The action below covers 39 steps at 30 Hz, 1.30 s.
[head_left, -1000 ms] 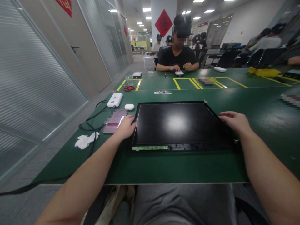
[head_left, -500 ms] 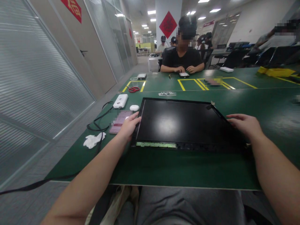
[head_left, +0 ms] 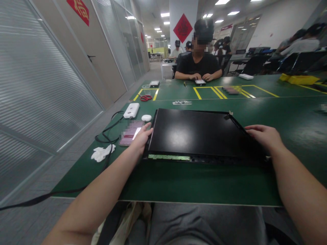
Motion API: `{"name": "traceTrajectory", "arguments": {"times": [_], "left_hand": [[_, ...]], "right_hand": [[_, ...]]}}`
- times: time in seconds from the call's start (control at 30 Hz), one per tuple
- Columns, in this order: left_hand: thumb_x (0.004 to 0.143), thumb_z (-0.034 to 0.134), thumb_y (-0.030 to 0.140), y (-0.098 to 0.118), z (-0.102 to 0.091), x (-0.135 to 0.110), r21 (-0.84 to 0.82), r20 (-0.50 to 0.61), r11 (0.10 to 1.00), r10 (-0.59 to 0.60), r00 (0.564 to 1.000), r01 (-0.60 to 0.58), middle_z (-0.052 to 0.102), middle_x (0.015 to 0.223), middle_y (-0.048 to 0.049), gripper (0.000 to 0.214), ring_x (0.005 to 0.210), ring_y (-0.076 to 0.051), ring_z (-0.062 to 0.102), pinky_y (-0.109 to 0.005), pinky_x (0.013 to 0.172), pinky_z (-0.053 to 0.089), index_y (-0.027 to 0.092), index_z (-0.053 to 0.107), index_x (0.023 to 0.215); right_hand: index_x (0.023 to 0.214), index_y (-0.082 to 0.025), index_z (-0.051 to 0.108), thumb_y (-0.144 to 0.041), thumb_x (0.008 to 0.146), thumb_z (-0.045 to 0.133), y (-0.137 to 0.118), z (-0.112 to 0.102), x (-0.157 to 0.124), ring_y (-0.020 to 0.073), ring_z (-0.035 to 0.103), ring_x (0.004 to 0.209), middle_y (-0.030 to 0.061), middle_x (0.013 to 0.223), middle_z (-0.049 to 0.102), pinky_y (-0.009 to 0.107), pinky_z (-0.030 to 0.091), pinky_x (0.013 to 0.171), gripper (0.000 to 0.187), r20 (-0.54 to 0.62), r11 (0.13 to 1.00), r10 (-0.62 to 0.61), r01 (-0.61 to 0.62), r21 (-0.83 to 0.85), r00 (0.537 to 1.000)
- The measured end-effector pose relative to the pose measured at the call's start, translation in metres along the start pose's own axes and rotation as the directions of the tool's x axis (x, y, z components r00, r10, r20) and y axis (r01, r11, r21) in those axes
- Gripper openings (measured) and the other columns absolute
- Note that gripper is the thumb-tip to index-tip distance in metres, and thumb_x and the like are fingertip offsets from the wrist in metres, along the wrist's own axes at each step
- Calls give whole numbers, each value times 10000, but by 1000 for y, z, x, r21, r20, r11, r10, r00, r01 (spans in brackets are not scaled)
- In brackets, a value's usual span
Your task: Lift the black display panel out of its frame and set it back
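A black LCD screen panel [head_left: 189, 132] lies on the green table in front of me, in a thin dark frame. Along its near left edge runs a green circuit strip [head_left: 168, 157]. My left hand [head_left: 141, 137] grips the left edge, thumb on the rim and its other fingers partly hidden. At the right edge my right hand [head_left: 264, 136] is closed around the side, with its fingertips partly out of sight behind the rim. A bit of tape [head_left: 230, 113] sticks up at the far right corner.
Left of the panel are a phone [head_left: 131, 132], a white earbud case [head_left: 146, 118], a white power bank [head_left: 131, 110] with a black cable, and crumpled tissue [head_left: 102, 153]. Red scissors [head_left: 145, 98] lie farther back. Across the table a person [head_left: 199, 66] handles a small device.
The panel's left side has risen slightly and shifted within its frame, so more dark rim shows at the far left corner. My right hand has moved a little left.
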<state>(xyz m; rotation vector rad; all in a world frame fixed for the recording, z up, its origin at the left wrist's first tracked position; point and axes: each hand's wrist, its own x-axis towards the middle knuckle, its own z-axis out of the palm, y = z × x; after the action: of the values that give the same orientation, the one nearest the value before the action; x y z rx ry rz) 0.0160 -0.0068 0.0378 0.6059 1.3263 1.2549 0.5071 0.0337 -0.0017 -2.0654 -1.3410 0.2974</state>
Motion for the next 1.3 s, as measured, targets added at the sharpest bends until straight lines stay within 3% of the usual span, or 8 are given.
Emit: {"name": "traceTrajectory", "arguments": {"times": [0.1, 0.17, 0.37, 0.67, 0.93, 1.3], "left_hand": [[768, 789, 157, -1, 0, -2, 25, 18, 1000, 15, 1000, -15, 766, 783, -4, 926, 419, -145, 627, -251, 444, 517, 331, 338, 1559], [729, 830, 177, -1, 0, -3, 25, 49, 999, 28, 998, -29, 756, 743, 4, 919, 423, -151, 628, -251, 439, 515, 308, 400, 1531], [751, 824, 217, -2, 1, -5, 47, 100, 997, 63, 993, -68, 770, 745, -37, 532, 565, -167, 694, -232, 504, 530, 181, 686, 1263], [781, 734, 255, -3, 6, -6, -13, 122, 994, 107, 987, -107, 795, 920, -68, 343, 875, -243, 751, -304, 718, 598, 175, 762, 1113], [614, 867, 200, -8, -1, -9, 41, 263, 982, 169, 950, -186, 788, 1025, -78, 538, 1003, -272, 726, -338, 835, 584, 189, 746, 1138], [582, 906, 283, -5, -1, -12, 54, 296, 961, 244, 924, -271, 775, 1081, -98, 561, 1155, -330, 666, -383, 903, 563, 177, 751, 1111]], "right_hand": [[852, -264, 800, -363, 640, 658, -11, -3, -7, 245, 649, 821, 41, 846, 750, 395, 482, 793, 274, 16, 995, 101, -100, -13, 995], [834, -263, 800, -347, 646, 651, -18, -6, -11, 249, 645, 858, 43, 862, 750, 393, 469, 821, 255, 16, 995, 96, -95, -20, 995], [851, -257, 797, -357, 662, 635, -26, -6, -16, 248, 640, 877, 46, 890, 751, 382, 463, 829, 269, 37, 996, 84, -83, -43, 996], [854, -263, 803, -353, 677, 625, -26, -5, -16, 246, 647, 878, 48, 899, 753, 377, 474, 831, 267, 45, 997, 59, -56, -60, 997], [857, -268, 804, -356, 665, 636, -20, -3, -11, 254, 649, 884, 45, 893, 755, 394, 471, 842, 270, 61, 997, 51, -47, -62, 997], [876, -254, 804, -349, 666, 643, -12, 1, -6, 232, 645, 851, 43, 882, 759, 371, 479, 831, 281, 54, 998, -1, 4, -61, 999]]}}
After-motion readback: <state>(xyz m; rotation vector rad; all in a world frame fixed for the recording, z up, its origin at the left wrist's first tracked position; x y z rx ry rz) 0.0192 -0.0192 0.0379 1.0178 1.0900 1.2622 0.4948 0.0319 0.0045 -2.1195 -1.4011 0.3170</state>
